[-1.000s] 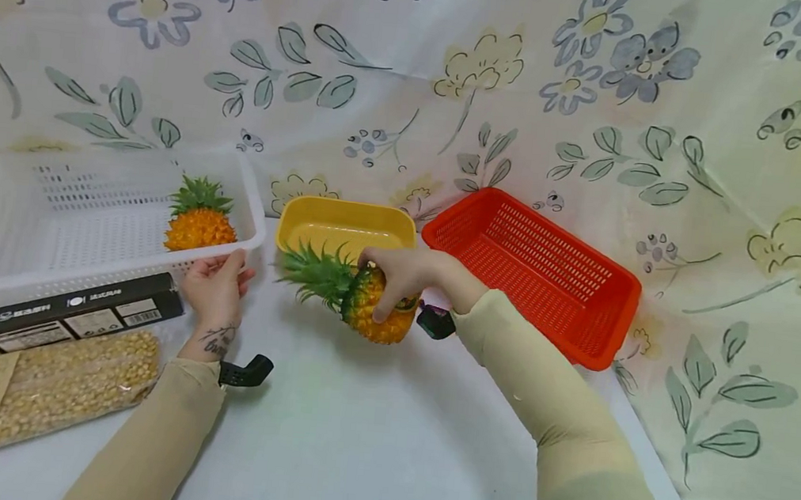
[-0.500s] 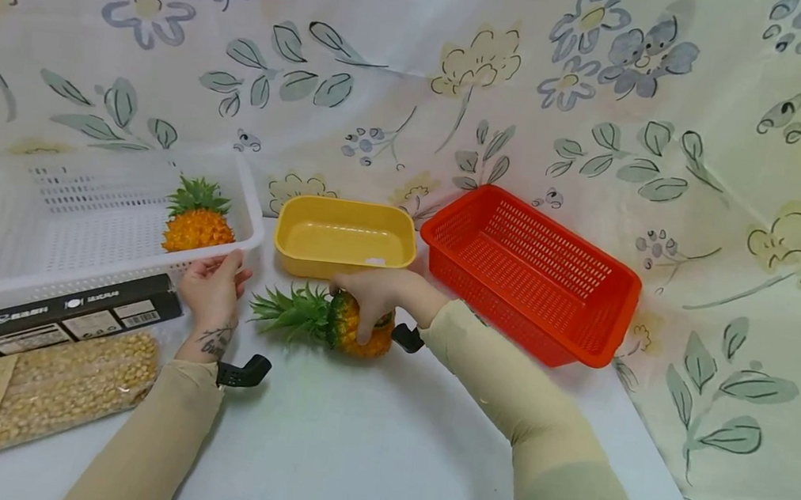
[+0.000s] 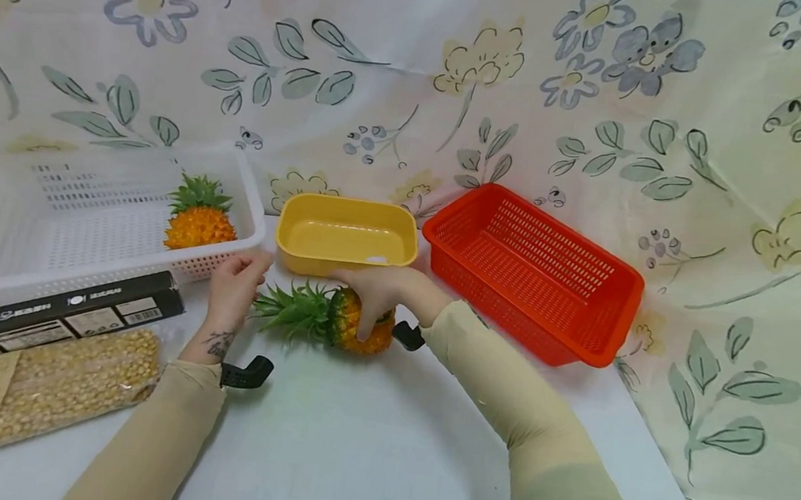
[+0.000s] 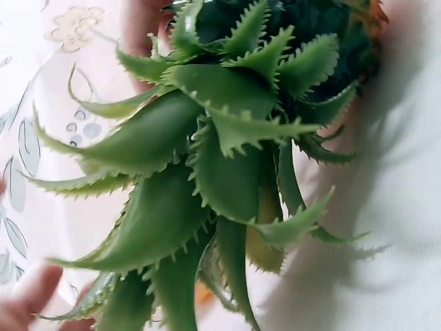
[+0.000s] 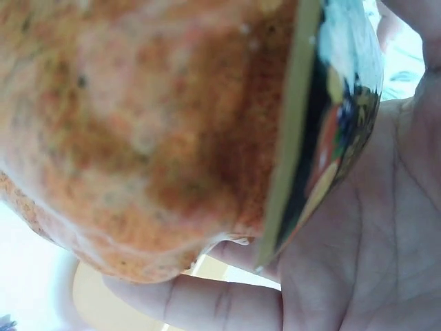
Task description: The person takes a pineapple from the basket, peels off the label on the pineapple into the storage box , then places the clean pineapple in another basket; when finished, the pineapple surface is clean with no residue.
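Note:
On the white table, in front of the yellow tray (image 3: 344, 239), a pineapple (image 3: 365, 325) lies on its side, its leafy crown (image 3: 295, 309) pointing left. My right hand (image 3: 390, 289) grips its body from above, thumb on the near side; in the right wrist view that hand (image 5: 344, 227) wraps the orange body (image 5: 138, 138), which has a shiny band. My left hand (image 3: 233, 287) is just left of the crown, by the white basket's corner, holding nothing visible. The left wrist view shows the toothed green leaves (image 4: 165, 200) close up, with fingertips (image 4: 34, 296) at the lower left.
The white basket (image 3: 102, 260) at the left holds another pineapple (image 3: 200, 217). In front of it are a black box (image 3: 59, 315) and a bag of corn kernels (image 3: 75, 372). A red basket (image 3: 534, 274) stands at the right, before a floral cloth backdrop.
My right hand has lowered the pineapple leftward and toward me, from in front of the yellow tray onto the table. My left hand has left the white basket's rim and moved right toward the crown.

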The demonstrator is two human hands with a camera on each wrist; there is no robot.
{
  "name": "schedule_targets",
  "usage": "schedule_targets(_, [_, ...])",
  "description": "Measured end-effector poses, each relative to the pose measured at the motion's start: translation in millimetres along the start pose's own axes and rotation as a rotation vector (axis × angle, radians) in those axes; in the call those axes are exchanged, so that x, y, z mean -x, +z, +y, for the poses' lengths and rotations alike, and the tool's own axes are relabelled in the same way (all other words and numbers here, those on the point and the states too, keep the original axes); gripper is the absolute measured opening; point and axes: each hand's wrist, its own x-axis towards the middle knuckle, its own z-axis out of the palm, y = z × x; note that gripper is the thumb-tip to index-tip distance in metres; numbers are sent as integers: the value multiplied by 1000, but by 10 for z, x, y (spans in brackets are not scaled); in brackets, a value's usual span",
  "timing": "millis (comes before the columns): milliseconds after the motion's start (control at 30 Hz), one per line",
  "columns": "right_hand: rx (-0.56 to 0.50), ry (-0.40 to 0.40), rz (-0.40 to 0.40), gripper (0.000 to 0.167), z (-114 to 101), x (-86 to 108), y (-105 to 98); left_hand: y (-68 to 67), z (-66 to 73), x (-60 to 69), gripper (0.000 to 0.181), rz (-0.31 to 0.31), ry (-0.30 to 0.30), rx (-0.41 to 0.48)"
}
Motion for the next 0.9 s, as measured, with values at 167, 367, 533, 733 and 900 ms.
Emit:
schedule_targets(167, [2, -6, 33, 105, 6, 4, 15, -68, 17, 18, 58, -337, 171, -306])
schedule_targets(367, [47, -36, 72, 108, 34, 26, 51, -113, 31, 54, 73, -589, 154, -491])
schedule_targets(533, [-55, -45, 75, 111, 60, 88, 59, -106, -6, 61, 70, -609, 187, -507])
schedule_targets(733, [-404, -97, 230, 115, 309, 292, 161, -89, -60, 45, 57, -583, 223, -474])
schedule_targets(900, [-737, -83, 362, 106, 532, 393, 437, -93, -89, 10, 51, -576, 236, -467])
